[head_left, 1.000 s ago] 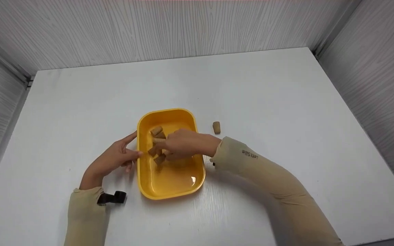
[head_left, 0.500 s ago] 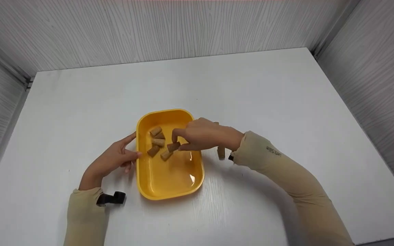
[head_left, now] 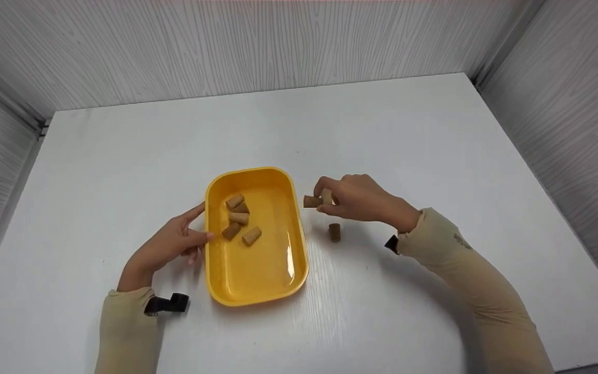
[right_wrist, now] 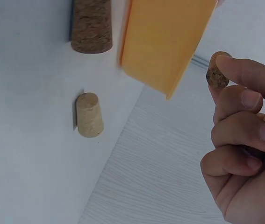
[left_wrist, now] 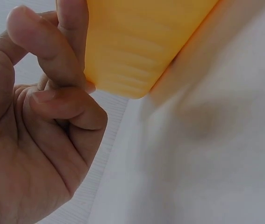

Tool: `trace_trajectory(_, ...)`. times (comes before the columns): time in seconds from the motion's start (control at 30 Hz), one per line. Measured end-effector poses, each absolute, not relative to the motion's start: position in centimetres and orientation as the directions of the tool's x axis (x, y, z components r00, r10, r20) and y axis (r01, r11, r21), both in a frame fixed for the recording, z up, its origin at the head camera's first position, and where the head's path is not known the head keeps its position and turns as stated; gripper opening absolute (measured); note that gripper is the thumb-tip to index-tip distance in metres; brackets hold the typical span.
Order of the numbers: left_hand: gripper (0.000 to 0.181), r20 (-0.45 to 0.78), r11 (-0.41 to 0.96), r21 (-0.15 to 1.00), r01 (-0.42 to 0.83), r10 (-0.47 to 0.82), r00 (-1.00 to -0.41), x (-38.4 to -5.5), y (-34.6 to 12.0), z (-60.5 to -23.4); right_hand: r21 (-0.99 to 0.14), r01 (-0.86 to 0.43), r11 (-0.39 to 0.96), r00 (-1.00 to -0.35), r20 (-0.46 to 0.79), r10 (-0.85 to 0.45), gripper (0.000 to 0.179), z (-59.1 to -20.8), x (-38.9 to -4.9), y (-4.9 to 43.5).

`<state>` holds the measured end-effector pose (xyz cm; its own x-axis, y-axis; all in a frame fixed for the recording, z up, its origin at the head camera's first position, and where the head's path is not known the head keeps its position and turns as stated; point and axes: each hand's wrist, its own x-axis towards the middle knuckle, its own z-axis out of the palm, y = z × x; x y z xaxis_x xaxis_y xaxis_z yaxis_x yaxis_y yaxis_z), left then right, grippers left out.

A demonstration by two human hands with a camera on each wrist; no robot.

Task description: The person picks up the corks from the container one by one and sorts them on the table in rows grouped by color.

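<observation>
My right hand (head_left: 364, 197) pinches a cork (head_left: 312, 201); two loose corks (head_left: 335, 232) lie near it; my left hand (head_left: 169, 243) holds the yellow tray (head_left: 265, 270) alongside.

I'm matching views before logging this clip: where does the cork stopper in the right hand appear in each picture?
Head: the cork stopper is just right of centre, pinched by the right hand.
Left wrist: not in it.
Right wrist: upper right, at the fingertips.
Shared landmark: the yellow tray, which shows in all three.
</observation>
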<state>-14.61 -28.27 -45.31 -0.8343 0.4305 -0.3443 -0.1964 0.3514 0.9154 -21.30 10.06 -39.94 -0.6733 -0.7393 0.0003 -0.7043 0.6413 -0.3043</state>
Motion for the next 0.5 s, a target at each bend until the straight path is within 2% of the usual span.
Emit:
trace_trajectory(0.2,0.08,-0.339,0.353,0.916,-0.189,0.433,-0.835,-14.6,-28.4,-45.3,-0.333,-0.594,0.732,-0.757,-0.076,-0.649,0.025,-40.4,-20.8,12.3)
trace_trajectory(0.5,0.079,-0.329,0.347,0.92,-0.18,0.441,-0.835,-14.5,-28.4,-45.3,-0.307,-0.468,0.829,-0.82,-0.199,-0.537,0.028,-41.7,-19.7,14.0)
